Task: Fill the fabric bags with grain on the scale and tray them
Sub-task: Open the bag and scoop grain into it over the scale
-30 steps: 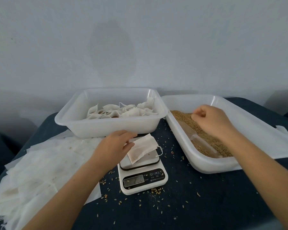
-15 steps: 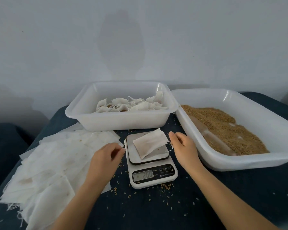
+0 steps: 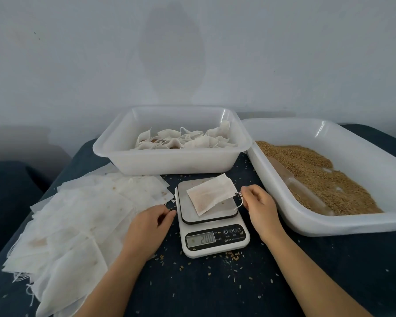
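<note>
Right hand (image 3: 260, 205) pinches the drawstring (image 3: 239, 200) of the filled bag (image 3: 212, 194) on the scale (image 3: 212, 221); left hand (image 3: 150, 225) curled, empty — a careless tug could spill grain.

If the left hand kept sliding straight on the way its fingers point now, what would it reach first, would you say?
Most likely the scale: the left hand lies just beside it, fingertips aimed at the platform's left edge. The filled bag on the platform would come after. Height is hard to judge from this single view.
</note>
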A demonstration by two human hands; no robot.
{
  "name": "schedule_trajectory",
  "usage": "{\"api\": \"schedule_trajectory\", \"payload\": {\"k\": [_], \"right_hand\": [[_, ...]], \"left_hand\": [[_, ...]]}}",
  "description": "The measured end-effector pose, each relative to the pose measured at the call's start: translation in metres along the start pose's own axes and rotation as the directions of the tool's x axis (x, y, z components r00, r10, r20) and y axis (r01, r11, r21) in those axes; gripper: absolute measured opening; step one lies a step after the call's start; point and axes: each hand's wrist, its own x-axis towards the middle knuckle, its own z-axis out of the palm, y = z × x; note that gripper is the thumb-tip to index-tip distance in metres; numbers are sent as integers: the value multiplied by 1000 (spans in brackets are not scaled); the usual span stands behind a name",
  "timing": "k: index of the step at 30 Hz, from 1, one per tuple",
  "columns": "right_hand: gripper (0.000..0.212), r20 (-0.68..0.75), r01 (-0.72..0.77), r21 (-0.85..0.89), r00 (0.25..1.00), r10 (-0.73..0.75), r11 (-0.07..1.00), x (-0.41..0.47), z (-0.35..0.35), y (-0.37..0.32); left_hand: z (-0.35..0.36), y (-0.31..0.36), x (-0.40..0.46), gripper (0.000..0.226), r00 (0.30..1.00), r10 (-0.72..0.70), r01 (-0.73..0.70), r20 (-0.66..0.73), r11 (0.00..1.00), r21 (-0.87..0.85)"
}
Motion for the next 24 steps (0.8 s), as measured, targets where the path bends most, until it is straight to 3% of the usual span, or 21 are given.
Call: {"api": "schedule_trajectory", "payload": {"k": [4, 13, 19, 24], "right_hand": [[20, 31, 33, 63, 999, -35, 998, -2, 1, 3], [15, 78, 148, 62, 985, -152, 987, -6, 0, 4], [26, 111, 214, -17, 971, -211, 977, -8, 1, 4], [6, 118, 178, -49, 978, -172, 983, -5, 0, 5]], "left_hand": [[0, 0, 0, 31, 1000, 8, -8, -8, 1000, -11], [1, -1, -2, 31, 1000, 28, -28, -15, 1000, -10], [1, -1, -2, 30, 1000, 25, -25, -18, 1000, -9], [1, -1, -2, 30, 999, 34, -34, -30, 999, -11]]}}
